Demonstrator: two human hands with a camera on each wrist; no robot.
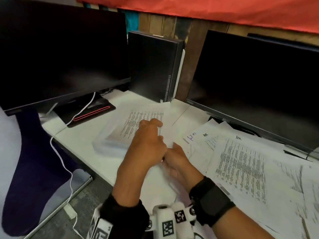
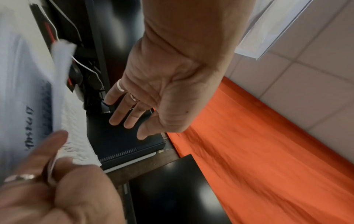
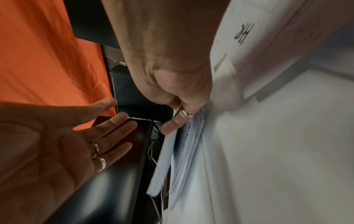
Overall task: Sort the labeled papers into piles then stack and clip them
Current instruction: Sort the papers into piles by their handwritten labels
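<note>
We see the right hand [image 1: 179, 163] pinching a thin sheaf of white printed paper sheets [image 3: 178, 151] by one edge above the white desk [image 1: 82, 135], with the left hand [image 1: 148, 137] open-fingered beside it, so the blurred, seemingly fanning sheets could slip into the loose HR-marked pages [image 1: 241, 161].

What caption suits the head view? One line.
Right hand pinches printed papers beside the open left hand.
</note>
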